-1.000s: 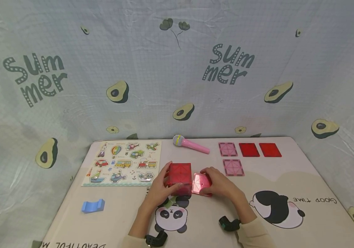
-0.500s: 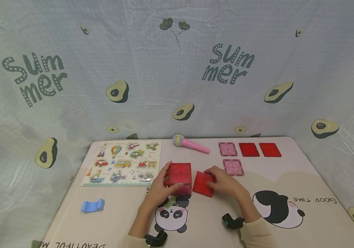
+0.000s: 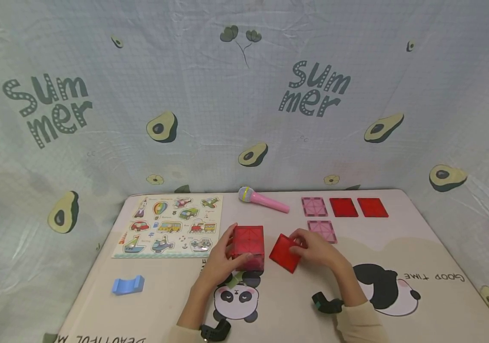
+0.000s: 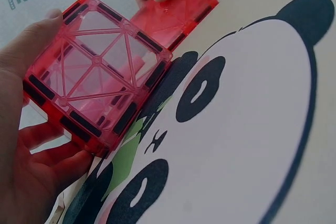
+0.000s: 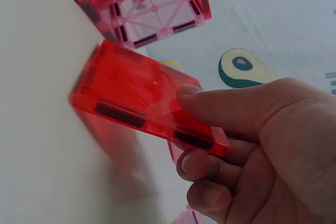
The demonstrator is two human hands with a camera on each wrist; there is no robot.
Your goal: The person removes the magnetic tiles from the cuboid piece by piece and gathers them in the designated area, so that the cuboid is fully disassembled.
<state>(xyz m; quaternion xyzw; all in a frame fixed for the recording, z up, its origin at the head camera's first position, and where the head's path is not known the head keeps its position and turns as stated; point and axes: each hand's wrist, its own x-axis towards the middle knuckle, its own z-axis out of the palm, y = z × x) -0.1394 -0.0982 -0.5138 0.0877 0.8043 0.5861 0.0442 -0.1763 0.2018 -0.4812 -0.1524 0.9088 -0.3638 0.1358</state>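
The cube (image 3: 248,238) of red and pink see-through tiles is gripped by the left hand (image 3: 218,259), with the thumb laid along the near face and the fingers bent round the left side. A loose red tile (image 3: 282,252) is pinched by the right hand (image 3: 316,250) between the thumb, pressed on one face, and the curled fingers beneath. The tile is held at a tilt just to the right of the cube, with a gap seen between them; whether the counter (image 3: 278,314) is touched by its lower edge cannot be told.

A black device is worn at each wrist, and beige sleeves (image 3: 357,321) are seen below. The cube is placed at the top of a printed panda (image 3: 236,302). Beyond the right hand, two pink tiles (image 3: 314,206) are laid flat, one nearer than the other, with two red squares (image 3: 344,207) set in line to the right of the farther one. A pink toy microphone (image 3: 265,200) is laid behind the cube. To the left, a picture puzzle board (image 3: 158,255) is set, with a blue block (image 3: 128,285) nearer. Everything is backed by a cloth (image 3: 210,95) printed with avocados.
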